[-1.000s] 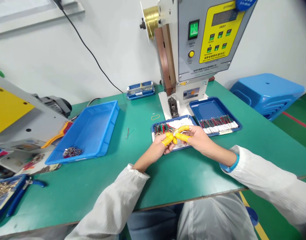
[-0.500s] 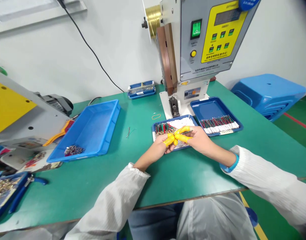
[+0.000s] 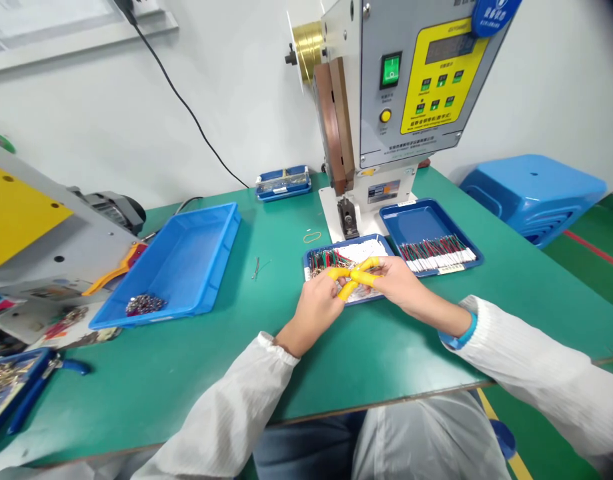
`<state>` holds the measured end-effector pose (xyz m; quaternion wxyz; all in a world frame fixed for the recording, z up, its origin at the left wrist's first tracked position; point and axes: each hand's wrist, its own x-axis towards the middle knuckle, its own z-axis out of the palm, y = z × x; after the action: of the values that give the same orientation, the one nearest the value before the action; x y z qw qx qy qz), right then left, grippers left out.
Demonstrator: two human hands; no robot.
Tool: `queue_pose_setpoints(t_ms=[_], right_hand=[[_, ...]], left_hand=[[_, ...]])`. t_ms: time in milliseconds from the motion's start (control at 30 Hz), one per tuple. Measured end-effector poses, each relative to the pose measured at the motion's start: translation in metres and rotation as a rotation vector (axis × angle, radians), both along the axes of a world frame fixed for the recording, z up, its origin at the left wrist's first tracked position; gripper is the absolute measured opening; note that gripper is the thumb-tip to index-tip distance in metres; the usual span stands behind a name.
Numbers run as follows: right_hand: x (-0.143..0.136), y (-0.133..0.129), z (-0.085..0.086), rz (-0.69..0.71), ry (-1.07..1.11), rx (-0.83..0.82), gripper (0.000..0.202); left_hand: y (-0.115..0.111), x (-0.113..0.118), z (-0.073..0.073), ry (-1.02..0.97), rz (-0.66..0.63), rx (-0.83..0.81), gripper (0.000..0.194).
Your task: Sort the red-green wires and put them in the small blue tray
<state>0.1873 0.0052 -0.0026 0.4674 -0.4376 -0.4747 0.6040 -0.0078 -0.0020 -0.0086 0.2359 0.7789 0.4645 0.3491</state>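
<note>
My left hand [image 3: 319, 300] and my right hand [image 3: 399, 279] meet above a small blue tray [image 3: 307, 268], with yellow covers on several fingertips. Both are closed in a pinch, fingertips touching. Whatever lies between them is hidden or too small to name. White pieces [image 3: 369, 250] and a bunch of red, green and black wires [image 3: 329, 259] with gold-coloured ends fill the tray under my fingers. Just right of it, a second blue tray [image 3: 411, 220] carries a row of similar wires [image 3: 436, 253] with white ends.
Behind the trays stands a grey machine [image 3: 373, 143] with a yellow panel. A large blue bin [image 3: 186, 250] with a small metallic heap is to the left, near another machine [image 3: 61, 247]. Loose wires [image 3: 257, 268] and a rubber band [image 3: 312, 237] lie between. Pliers [image 3: 41, 387] rest at far left.
My left hand has turned so that its back shows more, and its thumb points up toward the right fingertips. My right hand has barely moved. The whole view has shifted slightly.
</note>
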Motion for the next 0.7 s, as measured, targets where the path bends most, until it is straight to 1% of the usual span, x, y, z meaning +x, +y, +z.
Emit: queue_pose_setpoints(t_ms=[33, 200, 300, 367, 533, 700], right_hand=[[-0.001, 0.001, -0.001, -0.002, -0.012, 0.011, 0.032], [-0.002, 0.002, -0.002, 0.012, -0.026, 0.013, 0.034], [-0.001, 0.000, 0.003, 0.018, 0.039, 0.019, 0.037], [0.000, -0.001, 0.006, 0.010, 0.090, 0.030, 0.035], [0.002, -0.004, 0.009, 0.020, 0.131, 0.062, 0.030], [-0.001, -0.001, 0.000, 0.017, 0.129, 0.090, 0.034]], left_hand=[[0.000, -0.001, -0.002, 0.011, -0.011, 0.018, 0.011], [0.000, -0.007, -0.013, 0.141, -0.091, 0.143, 0.028], [0.000, -0.008, -0.016, 0.168, -0.097, 0.299, 0.029], [-0.001, -0.007, -0.016, 0.172, -0.088, 0.379, 0.027], [-0.005, -0.002, -0.010, 0.121, -0.087, 0.426, 0.019], [-0.006, 0.001, -0.008, -0.002, -0.061, 0.414, 0.017]])
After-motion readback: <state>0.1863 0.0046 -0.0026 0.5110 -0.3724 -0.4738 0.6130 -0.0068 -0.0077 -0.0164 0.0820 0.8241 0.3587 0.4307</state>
